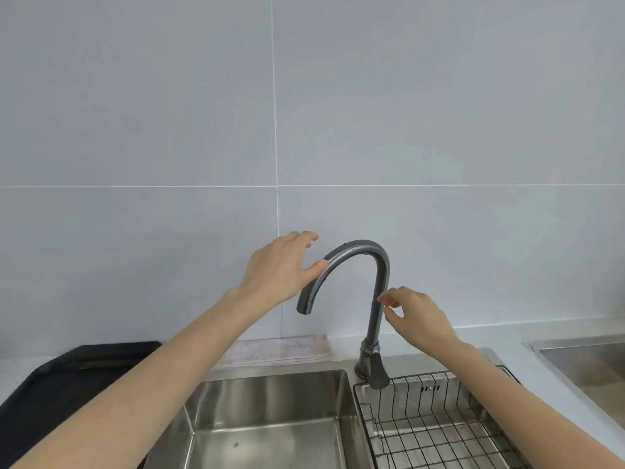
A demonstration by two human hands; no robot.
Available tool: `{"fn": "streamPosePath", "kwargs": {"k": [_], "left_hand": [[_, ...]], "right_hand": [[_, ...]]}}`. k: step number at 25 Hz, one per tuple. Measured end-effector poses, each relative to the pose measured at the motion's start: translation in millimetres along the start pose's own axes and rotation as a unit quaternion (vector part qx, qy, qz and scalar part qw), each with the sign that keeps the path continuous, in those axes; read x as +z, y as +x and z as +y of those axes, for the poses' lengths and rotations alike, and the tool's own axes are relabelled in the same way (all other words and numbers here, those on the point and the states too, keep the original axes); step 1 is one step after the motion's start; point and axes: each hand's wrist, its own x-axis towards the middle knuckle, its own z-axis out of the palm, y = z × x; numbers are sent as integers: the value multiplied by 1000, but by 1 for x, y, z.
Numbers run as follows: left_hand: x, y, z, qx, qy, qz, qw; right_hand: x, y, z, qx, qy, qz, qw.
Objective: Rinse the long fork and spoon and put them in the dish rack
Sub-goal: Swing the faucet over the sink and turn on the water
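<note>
A dark grey curved faucet [378, 299] rises between the two sink basins, its spout over the left basin [270, 414]. My left hand [280, 265] is open, its thumb touching the top of the spout's curve. My right hand [417, 316] hovers beside the faucet's upright pipe, fingers loosely curled and holding nothing. The black wire dish rack [436, 431] sits in the right basin, below my right forearm. No fork or spoon is in view. No water runs from the spout.
The faucet's lever handle [378, 372] points down over the rack's back edge. A black tray [67, 384] lies on the counter at the left. A folded pale cloth [280, 350] lies behind the left basin. Another steel sink [588, 360] is at the far right.
</note>
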Motion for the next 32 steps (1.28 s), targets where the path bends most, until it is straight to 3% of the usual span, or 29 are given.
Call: {"fn": "streamPosePath", "kwargs": {"k": [6,13,26,32], "left_hand": [[31,7,-4,14,-14,-29,999],[32,29,11,26,-51,-25,998],[37,47,17,14,-134,-51,990],[38,43,17,10,-117,-45,992]], "right_hand": [[56,-7,20,33,-28,-110,993],[83,-7,35,33,-40,-136,989],[93,-1,35,63,-29,-106,992],[92,-12,33,64,-41,-112,991]]}}
